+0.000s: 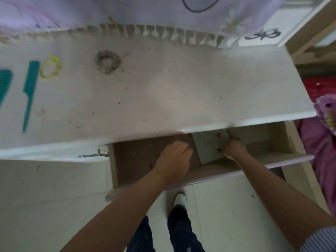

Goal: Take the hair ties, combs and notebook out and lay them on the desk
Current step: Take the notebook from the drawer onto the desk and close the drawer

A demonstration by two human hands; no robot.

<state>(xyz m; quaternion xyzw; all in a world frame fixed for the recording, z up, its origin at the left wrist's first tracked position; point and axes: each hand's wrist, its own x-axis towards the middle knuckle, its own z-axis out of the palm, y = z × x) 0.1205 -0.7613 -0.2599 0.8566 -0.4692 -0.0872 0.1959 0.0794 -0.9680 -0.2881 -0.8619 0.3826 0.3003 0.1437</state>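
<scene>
A pale green notebook (209, 148) with a red dot lies inside the open drawer (138, 160), partly under the desk's front edge. My right hand (233, 149) grips its right edge. My left hand (173, 160) is in the drawer just left of the notebook, fingers curled, holding nothing that I can see. On the white desk (163, 88) at the far left lie two teal combs, one with a long tail (30, 90) and a wide one (4, 82) cut off by the frame. Beside them lie a yellow hair tie (50, 67) and a grey scrunchie (107, 61).
A lace-edged cloth (154, 32) hangs along the desk's back. A metal handle (91, 155) sits on the closed drawer front to the left. Purple fabric (323, 142) and a red mat (318, 88) lie to the right. My legs and white shoe (180, 199) stand below the drawer.
</scene>
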